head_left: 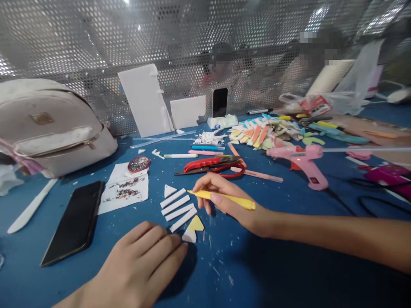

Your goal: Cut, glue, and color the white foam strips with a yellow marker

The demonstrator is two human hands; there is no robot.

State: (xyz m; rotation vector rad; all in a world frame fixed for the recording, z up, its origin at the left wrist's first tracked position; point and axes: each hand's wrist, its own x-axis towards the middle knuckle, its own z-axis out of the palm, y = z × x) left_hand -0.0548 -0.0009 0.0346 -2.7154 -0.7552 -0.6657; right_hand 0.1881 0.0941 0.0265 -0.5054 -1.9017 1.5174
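Note:
My right hand (221, 196) is closed around a yellow marker (231, 200), its tip pointing left over the white strips. Below that tip lie several narrow white strips (176, 205) side by side, with a small white triangle (169, 191) beyond them. A notched white piece (193, 229), partly coloured yellow, rests nearer to me. My left hand (144, 265) lies palm down on the blue table, fingers loosely stretched, fingertips right beside that piece; whether they touch it I cannot tell. Its thumb is hidden.
Red scissors (205, 166), pens and a pink glue gun (305, 160) lie beyond my right hand. Coloured scraps (260, 132) are heaped behind. To the left are a phone (73, 222), a paper with shavings (123, 199) and a white backpack (54, 124). Perforated metal (180, 34) stands at the back.

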